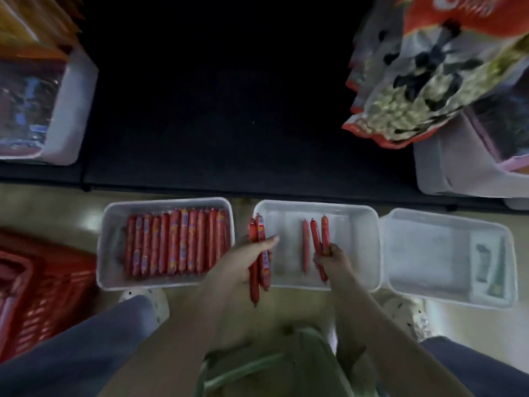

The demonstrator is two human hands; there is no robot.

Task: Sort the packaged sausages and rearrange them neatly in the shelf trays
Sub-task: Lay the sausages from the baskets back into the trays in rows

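Several red sausages [257, 230] are clamped in the left hand [243, 265] at the edge of the middle tray [353, 239]. The fingers of the right hand [333, 262] pinch two sausages [325, 233] inside it.

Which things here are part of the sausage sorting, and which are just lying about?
Job: left hand gripping a sausage bundle; right hand gripping two sausages; full tray; middle tray with one loose sausage.
Lying about: red basket; snack bags; right tray, holding only a greenish packet.
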